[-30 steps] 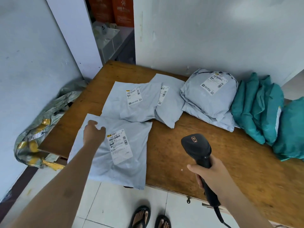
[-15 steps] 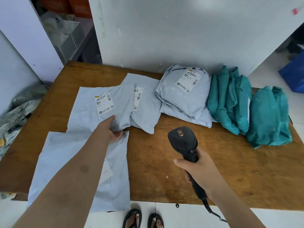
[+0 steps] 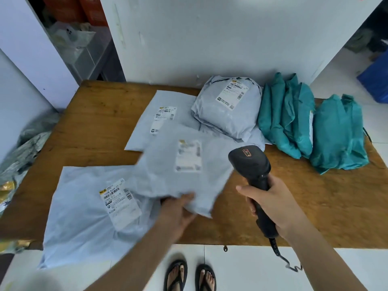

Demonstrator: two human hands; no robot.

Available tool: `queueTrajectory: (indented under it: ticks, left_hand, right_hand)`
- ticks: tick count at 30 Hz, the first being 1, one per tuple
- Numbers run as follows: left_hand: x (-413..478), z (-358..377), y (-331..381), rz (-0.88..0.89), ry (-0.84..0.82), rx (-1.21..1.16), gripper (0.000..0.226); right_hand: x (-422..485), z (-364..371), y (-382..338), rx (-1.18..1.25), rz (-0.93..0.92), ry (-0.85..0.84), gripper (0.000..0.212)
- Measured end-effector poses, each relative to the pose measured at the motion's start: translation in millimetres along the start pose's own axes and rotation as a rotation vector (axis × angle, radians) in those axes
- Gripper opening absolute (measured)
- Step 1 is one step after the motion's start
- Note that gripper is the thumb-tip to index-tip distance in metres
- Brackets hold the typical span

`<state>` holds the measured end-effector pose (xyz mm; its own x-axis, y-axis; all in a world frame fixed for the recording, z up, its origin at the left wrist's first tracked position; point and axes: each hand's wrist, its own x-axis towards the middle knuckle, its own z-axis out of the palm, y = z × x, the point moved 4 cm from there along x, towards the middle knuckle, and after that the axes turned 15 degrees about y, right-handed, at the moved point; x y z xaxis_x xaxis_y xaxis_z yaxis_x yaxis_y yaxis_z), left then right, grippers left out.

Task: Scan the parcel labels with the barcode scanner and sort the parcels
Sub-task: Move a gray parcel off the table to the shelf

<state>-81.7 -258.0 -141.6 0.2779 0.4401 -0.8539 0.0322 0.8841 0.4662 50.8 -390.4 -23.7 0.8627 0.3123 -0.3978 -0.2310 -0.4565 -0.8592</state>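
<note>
Head view, single frame.

Surface (image 3: 315, 206): brown wooden top, set against a white wall; white tiled floor below its near edge.

Left hand (image 3: 178, 208): grip closed on the near corner of a grey poly mailer (image 3: 184, 177), thumb on top. This mailer is blurred; its white label (image 3: 188, 155) faces up and cannot be read. Whether it is lifted or sliding on the surface cannot be told.

Right hand (image 3: 270, 204): grip wrapped around the handle of a black barcode scanner (image 3: 251, 164), head pointing away from the person, just right of the held mailer. A coiled cable (image 3: 283, 259) hangs from the handle base.

Near-left mailer (image 3: 84, 217): grey, flat, label up, overhanging the near edge of the surface; the held mailer overlaps its right part.

Far mailer (image 3: 159, 116): grey, flat, label up, partly covered by the held one.

Bulky grey parcel (image 3: 228, 108): at the back, by the wall, label up, resting on another grey bag.

Teal parcels (image 3: 289, 116): a group leaning together right of the bulky parcel; a further teal pile (image 3: 338, 133) at the right edge.

Off the surface, left: crumpled sacks (image 3: 23, 152). Floor: two feet in black sandals (image 3: 190, 276).
</note>
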Motion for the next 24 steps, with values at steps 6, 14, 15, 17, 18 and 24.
queueTrajectory:
  ticks: [6,14,15,17,18,24]
  left_hand:
    - [-29.6,6.6,-95.7,-0.248,-0.203,0.964,0.014]
    - [50.3,-17.0,-24.1,0.678,0.387,1.388,0.057]
    - [56.9,-18.5,-24.3,0.656,0.404,1.394,0.062]
    - [63.1,-15.0,-22.6,0.610,0.383,1.300,0.064]
    - [65.8,-12.7,-21.1,0.581,0.358,1.202,0.059]
    - [69.2,-9.5,-16.2,0.553,0.239,0.990,0.024]
  right_hand:
    - [-11.2,-18.5,22.3,0.012,0.026,0.002,0.024]
    - [-27.9,-46.6,75.3,0.019,0.184,0.032,0.013]
    - [-29.6,-46.5,80.5,0.016,0.202,0.018,0.012]
    - [-31.5,-44.0,88.1,0.014,0.232,-0.008,0.012]
    - [-32.0,-41.6,89.9,0.020,0.249,-0.023,0.012]
    - [-34.9,-26.3,84.5,0.035,0.276,-0.106,0.013]
